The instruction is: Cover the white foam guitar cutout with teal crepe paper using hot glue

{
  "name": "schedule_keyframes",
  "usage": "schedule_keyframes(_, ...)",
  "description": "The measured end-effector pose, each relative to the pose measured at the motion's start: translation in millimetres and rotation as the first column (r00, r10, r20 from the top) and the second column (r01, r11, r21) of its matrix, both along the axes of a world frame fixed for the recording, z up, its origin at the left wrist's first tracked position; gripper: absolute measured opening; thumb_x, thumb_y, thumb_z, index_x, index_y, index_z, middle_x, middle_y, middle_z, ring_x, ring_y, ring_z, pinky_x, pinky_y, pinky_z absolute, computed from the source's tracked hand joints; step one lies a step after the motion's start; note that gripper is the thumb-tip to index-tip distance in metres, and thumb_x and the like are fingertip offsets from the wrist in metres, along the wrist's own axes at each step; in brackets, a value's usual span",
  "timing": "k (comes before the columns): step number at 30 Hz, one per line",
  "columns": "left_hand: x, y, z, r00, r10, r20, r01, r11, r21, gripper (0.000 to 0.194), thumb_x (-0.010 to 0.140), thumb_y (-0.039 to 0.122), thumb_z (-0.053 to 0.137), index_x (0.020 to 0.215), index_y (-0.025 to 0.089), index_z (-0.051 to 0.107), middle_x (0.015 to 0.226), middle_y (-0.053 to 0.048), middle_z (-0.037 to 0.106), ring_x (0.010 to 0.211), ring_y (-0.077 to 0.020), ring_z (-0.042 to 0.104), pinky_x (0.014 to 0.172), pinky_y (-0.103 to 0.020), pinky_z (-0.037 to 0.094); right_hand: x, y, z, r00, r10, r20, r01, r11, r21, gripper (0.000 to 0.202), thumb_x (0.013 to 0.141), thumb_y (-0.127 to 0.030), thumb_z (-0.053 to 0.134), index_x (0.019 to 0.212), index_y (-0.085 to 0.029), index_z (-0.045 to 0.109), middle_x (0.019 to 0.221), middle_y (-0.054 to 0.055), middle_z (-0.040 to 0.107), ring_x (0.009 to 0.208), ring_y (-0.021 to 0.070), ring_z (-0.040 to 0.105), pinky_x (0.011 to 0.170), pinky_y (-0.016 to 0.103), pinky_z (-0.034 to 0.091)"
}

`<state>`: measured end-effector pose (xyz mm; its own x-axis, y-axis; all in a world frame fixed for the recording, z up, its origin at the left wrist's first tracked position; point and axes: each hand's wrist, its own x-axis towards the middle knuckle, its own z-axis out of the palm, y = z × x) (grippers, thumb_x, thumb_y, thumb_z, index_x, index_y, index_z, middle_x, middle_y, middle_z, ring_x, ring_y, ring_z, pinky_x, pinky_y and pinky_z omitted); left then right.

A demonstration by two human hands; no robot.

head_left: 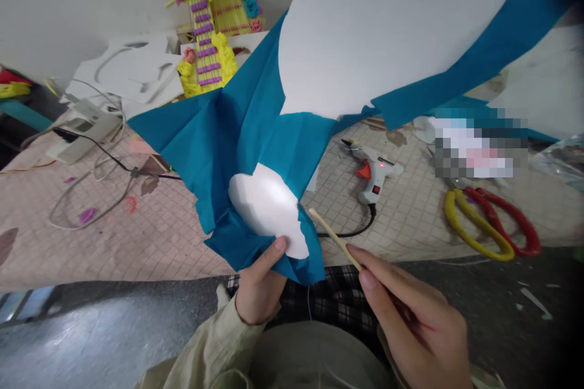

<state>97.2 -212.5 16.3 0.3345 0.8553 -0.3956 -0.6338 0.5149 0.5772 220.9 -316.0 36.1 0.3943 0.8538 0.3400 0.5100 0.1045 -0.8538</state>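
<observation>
I had the left hand (259,284) clamped on the bottom edge of the white foam shape (270,206), thumb pressed flat on its bare face and the fingers hidden behind, so the piece stood raised off the tabletop (173,237) and tilted toward the camera. The blue paper (228,134) wrapped around the back of that shape, and its torn margin curled over the rim; I judged that the thumb sat there to pin paper and foam together at one spot. Higher up the same blue sheet ran on behind a much larger white panel (387,30), which filled the top of the view and hung above the tabletop.

The right hand (410,322) was closed around a thin wooden stick (335,238), pinched near its lower end between thumb and forefinger. The stick slanted up and left, and its tip stood just beside the torn blue edge at the foam's right side; whether it touched I could not tell. Held like a pen, it looked suited to pressing or tucking the paper edge.

On the tabletop, behind the stick, lay a white glue gun (375,177) with its small red light lit, its black cord trailing toward me. A pair of scissors (490,225), one with yellow handles and one with red, lay well off to the right. A yellow and purple craft model (210,30) stood against the wall at the back.
</observation>
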Motion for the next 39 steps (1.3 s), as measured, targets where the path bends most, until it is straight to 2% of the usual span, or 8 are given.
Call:
schedule_keyframes(7, 0.4, -3.0, -3.3, 0.997, 0.049, -0.052, -0.044, 0.995, 0.093, 0.052, 0.064, 0.017, 0.072, 0.113, 0.029, 0.058, 0.099, -0.001, 0.069, 0.1, -0.0219, 0.06, 0.088, -0.033, 0.05, -0.9, -0.4, -1.2, 0.995, 0.041, 0.096, -0.043, 0.999, 0.024, 0.043, 0.081, -0.005, 0.05, 0.119, -0.024, 0.054, 0.086, 0.002, 0.064, 0.081, 0.0125, 0.061, 0.066, 0.02, 0.051)
schedule_keyframes(12, -1.8, -2.5, -2.7, 0.989, 0.076, -0.125, -0.056, 0.986, 0.155, 0.062, 0.065, 0.015, 0.071, 0.121, 0.032, 0.051, 0.114, -0.001, 0.062, 0.112, -0.024, 0.052, 0.09, -0.033, 0.049, 5.5, -0.5, 3.3, 0.902, 0.153, 0.403, -0.162, 0.987, -0.013, 0.048, 0.082, -0.005, 0.047, 0.129, -0.015, 0.044, 0.065, 0.0, 0.051, 0.054, 0.0092, 0.05, 0.05, 0.022, 0.043)
schedule_keyframes(19, -7.3, 1.7, -1.3, 0.997, -0.018, -0.081, 0.028, 0.992, 0.12, 0.037, 0.064, 0.018, 0.072, 0.099, 0.027, 0.065, 0.092, 0.001, 0.07, 0.106, -0.0236, 0.057, 0.089, -0.033, 0.049, 15.7, 1.5, 4.3, 0.818, 0.191, 0.542, -0.202, 0.979, -0.041, 0.049, 0.084, -0.005, 0.042, 0.132, -0.016, 0.04, 0.069, 0.003, 0.052, 0.061, 0.0119, 0.05, 0.054, 0.026, 0.043)
schedule_keyframes(25, -5.9, 1.3, 8.2, 0.983, -0.178, -0.045, 0.18, 0.981, 0.066, 0.016, 0.064, 0.029, 0.071, 0.075, 0.019, 0.068, 0.076, -0.002, 0.07, 0.105, -0.0259, 0.056, 0.091, -0.035, 0.047, -7.0, 2.0, -2.8, 0.943, -0.024, 0.333, -0.022, 0.991, 0.134, 0.048, 0.08, -0.003, 0.049, 0.126, -0.017, 0.049, 0.071, 0.004, 0.058, 0.068, 0.0142, 0.057, 0.055, 0.026, 0.046)
schedule_keyframes(28, -5.7, 0.2, 8.8, 0.984, -0.172, -0.052, 0.175, 0.983, 0.062, 0.012, 0.062, 0.029, 0.072, 0.068, 0.02, 0.067, 0.067, -0.002, 0.068, 0.106, -0.0266, 0.055, 0.094, -0.037, 0.045, -19.6, 0.6, 0.9, 0.975, -0.166, 0.144, 0.145, 0.978, 0.148, 0.047, 0.079, -0.004, 0.05, 0.121, -0.025, 0.054, 0.09, 0.003, 0.065, 0.086, 0.0169, 0.06, 0.064, 0.026, 0.051)
schedule_keyframes(31, -7.6, -1.0, 5.5, 0.99, -0.127, -0.061, 0.129, 0.991, 0.032, 0.016, 0.065, 0.028, 0.07, 0.079, 0.019, 0.068, 0.08, -0.003, 0.07, 0.106, -0.0262, 0.056, 0.094, -0.038, 0.044, -24.0, -0.1, 2.8, 0.968, -0.246, -0.046, 0.249, 0.965, 0.086, 0.042, 0.08, -0.011, 0.051, 0.116, -0.031, 0.057, 0.091, 0.0, 0.066, 0.073, 0.0148, 0.061, 0.057, 0.025, 0.051)
schedule_keyframes(35, -12.5, -0.5, -2.0, 0.988, -0.152, -0.006, 0.152, 0.988, -0.006, 0.024, 0.063, 0.027, 0.071, 0.085, 0.02, 0.068, 0.083, -0.004, 0.07, 0.102, -0.0267, 0.058, 0.092, -0.039, 0.045, -18.8, 2.6, 0.4, 0.957, -0.157, -0.244, 0.165, 0.986, 0.01, 0.032, 0.086, -0.018, 0.046, 0.113, -0.026, 0.059, 0.061, -0.002, 0.057, 0.047, 0.0085, 0.051, 0.04, 0.018, 0.044)
schedule_keyframes(39, -14.0, 1.4, -7.2, 0.979, -0.199, 0.05, 0.2, 0.98, -0.013, 0.017, 0.06, 0.028, 0.074, 0.075, 0.022, 0.069, 0.073, -0.001, 0.069, 0.086, -0.0219, 0.064, 0.086, -0.033, 0.05, -15.9, 7.0, 0.4, 0.937, -0.069, -0.343, 0.055, 0.997, -0.048, 0.025, 0.087, -0.02, 0.044, 0.107, -0.022, 0.06, 0.055, -0.004, 0.051, 0.041, 0.0062, 0.047, 0.036, 0.015, 0.041)
